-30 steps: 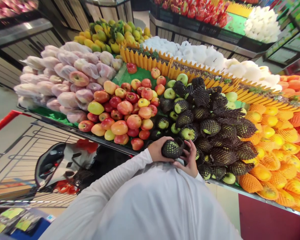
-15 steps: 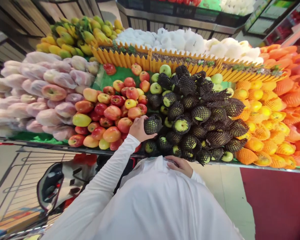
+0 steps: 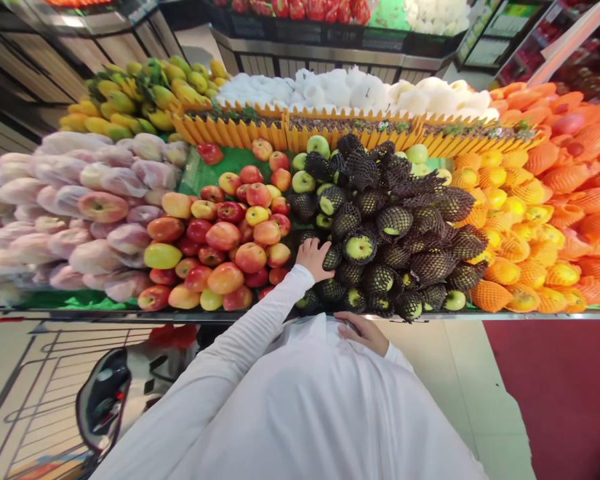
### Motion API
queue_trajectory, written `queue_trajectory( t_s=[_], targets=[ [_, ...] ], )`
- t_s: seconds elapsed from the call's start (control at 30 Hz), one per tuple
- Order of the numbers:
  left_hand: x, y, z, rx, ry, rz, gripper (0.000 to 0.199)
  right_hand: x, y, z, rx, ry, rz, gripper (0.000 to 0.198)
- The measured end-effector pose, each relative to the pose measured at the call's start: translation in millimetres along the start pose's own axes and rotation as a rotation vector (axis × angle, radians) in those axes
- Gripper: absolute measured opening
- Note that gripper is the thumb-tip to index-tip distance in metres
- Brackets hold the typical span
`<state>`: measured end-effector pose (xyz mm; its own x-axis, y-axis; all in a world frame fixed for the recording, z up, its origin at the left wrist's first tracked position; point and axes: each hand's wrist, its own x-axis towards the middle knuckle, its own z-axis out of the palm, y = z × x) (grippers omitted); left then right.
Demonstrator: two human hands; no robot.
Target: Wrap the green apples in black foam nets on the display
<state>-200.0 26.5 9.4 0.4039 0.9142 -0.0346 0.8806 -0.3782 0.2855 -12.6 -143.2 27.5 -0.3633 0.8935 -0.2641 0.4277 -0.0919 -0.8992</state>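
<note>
My left hand (image 3: 315, 259) is curled round a green apple in a black foam net (image 3: 332, 257), at the left side of a heap of netted green apples (image 3: 395, 223). Its thumb is on the near side and the fingers on the far side. Just left of this hand lie loose red and yellow apples (image 3: 224, 237). My right hand (image 3: 365, 332) rests against the front of my white shirt (image 3: 325, 393), below the display's front edge. Its fingers lie stretched out and hold nothing that I can see.
Wrapped pale pink fruit (image 3: 90, 193) is piled at the left, orange-netted fruit (image 3: 510, 247) at the right. Behind runs a low yellow picket fence (image 3: 350, 137) with white-wrapped fruit (image 3: 330, 90) beyond. A wire shopping cart (image 3: 45, 373) holding a helmet (image 3: 103, 393) stands at lower left.
My left hand has shifted right and now covers more of the netted apple, which sits deeper among the others. My right hand has stayed at the shirt. The view has tilted slightly.
</note>
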Motion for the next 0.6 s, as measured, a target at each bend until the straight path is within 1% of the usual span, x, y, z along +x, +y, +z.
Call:
queue_trajectory(
  t_s=[0.13,0.27,0.37,0.47,0.6],
  targets=[
    [7,-4,1,-0.005,-0.007,-0.018,0.084,8,-1,-4,-0.045,-0.084,-0.003,0.05],
    [17,-7,3,-0.046,-0.029,-0.048,0.082,18,-1,-12,-0.094,-0.125,-0.047,0.051],
    [27,-7,1,-0.103,-0.047,-0.102,0.072,24,-1,-19,-0.124,-0.124,-0.069,0.051],
    [46,-8,-12,-0.145,-0.032,-0.179,0.061,28,1,-26,-0.148,-0.102,-0.089,0.049],
    [84,-11,-40,-0.22,0.079,-0.314,0.051,33,4,-34,-0.151,-0.085,-0.126,0.046]
  ],
)
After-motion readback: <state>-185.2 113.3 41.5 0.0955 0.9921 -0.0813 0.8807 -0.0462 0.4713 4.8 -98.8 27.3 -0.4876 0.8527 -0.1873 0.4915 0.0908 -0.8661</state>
